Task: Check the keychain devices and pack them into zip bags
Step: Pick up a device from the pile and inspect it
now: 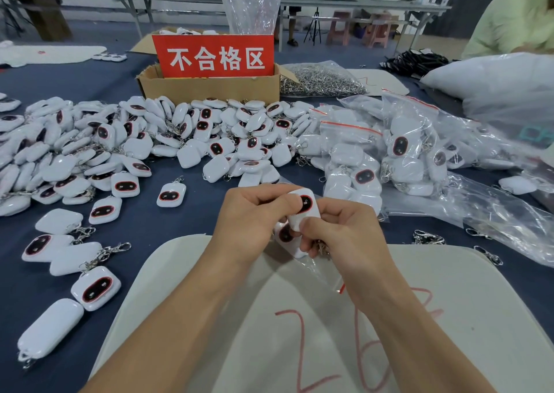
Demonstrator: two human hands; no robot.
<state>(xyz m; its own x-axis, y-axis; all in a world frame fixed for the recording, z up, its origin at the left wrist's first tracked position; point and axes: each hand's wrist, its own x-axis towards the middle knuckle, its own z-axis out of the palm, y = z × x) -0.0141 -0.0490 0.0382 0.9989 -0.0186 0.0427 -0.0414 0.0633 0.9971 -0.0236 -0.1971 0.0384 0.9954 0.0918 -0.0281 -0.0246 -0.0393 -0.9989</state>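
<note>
Between both hands, white keychain device (302, 210) shows red-rimmed black face.

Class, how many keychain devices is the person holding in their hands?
2. The upper device sits pinched between the left hand and right hand; the lower device lies just beneath, partly behind the right fingers. More could be hidden.

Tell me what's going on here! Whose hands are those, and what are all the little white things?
The camera sits on a person's head, looking down, so you see their own two hands. The left hand and right hand together hold a white keychain device with a dark face; another one sits underneath it, with a clear zip bag below. On the blue table lies a big pile of loose devices. To the right are bagged devices. Behind stands a cardboard box with a red sign.
</note>
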